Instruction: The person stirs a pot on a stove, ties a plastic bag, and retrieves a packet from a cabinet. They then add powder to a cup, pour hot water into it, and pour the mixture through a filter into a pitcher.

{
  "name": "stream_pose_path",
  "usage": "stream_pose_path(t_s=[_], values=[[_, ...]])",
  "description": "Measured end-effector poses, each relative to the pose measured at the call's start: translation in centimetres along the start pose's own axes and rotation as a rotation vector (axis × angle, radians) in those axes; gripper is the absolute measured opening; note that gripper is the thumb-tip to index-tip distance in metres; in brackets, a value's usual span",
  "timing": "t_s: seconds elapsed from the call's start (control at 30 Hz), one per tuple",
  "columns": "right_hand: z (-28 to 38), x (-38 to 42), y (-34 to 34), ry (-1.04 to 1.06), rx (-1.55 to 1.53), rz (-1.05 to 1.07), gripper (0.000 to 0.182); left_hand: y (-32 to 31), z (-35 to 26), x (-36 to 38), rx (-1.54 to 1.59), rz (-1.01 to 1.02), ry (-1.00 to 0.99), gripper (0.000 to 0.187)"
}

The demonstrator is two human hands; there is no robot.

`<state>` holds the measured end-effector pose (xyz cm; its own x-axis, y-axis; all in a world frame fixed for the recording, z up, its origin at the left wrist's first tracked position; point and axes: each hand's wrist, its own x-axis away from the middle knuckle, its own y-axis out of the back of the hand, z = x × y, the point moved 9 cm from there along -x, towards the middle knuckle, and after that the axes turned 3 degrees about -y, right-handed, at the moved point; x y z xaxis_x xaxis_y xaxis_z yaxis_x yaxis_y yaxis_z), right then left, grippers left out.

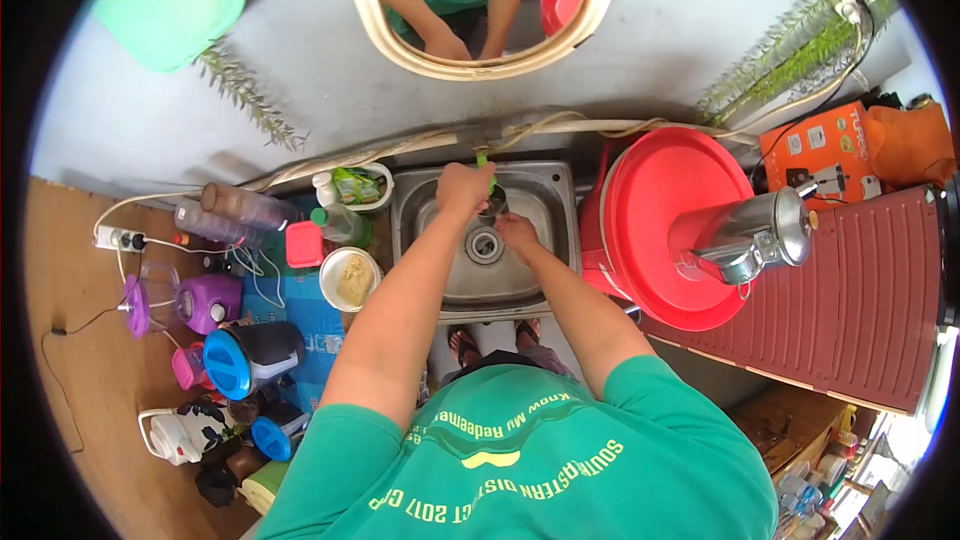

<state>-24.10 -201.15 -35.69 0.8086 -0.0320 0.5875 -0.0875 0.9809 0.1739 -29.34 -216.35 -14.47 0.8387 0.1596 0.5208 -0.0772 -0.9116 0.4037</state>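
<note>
My left hand [465, 188] is closed at the green tap [482, 157] over the steel sink [410, 240], its fingers bent around the tap's handle. Just below the spout, my right hand [517, 232] has its fingertips closed at the lower edge of a small dark, see-through container [496, 203]. I cannot tell exactly what kind of vessel it is, as my fingers partly cover it. Under both hands shows the round drain [485, 246] in the basin floor.
Left of the sink stand a white tub of pale yellow stuff [354, 280], a red-lidded box [305, 244] and a green bottle [345, 227]. At the right, a large red lidded bucket [650, 220] carries a metal pitcher [745, 240]. A mirror [480, 70] hangs above.
</note>
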Motion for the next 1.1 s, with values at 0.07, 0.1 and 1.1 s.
stream_pose_path(t_s=[0.07,0.1,1.1], values=[[-1.2,-1.5,0.2,0.064,-0.097,0.026,0.022,0.7,-1.7,0.5,-0.246,-0.088,-0.112,0.042],[-0.5,-0.9,0.3,0.069,-0.091,0.023,0.022,0.6,-1.9,0.8,-0.238,-0.088,-0.116,0.042],[10.7,15.5,-2.0,0.959,2.047,-0.073,0.023,10.3,21.5,22.2,-0.932,-0.005,-0.704,0.029]])
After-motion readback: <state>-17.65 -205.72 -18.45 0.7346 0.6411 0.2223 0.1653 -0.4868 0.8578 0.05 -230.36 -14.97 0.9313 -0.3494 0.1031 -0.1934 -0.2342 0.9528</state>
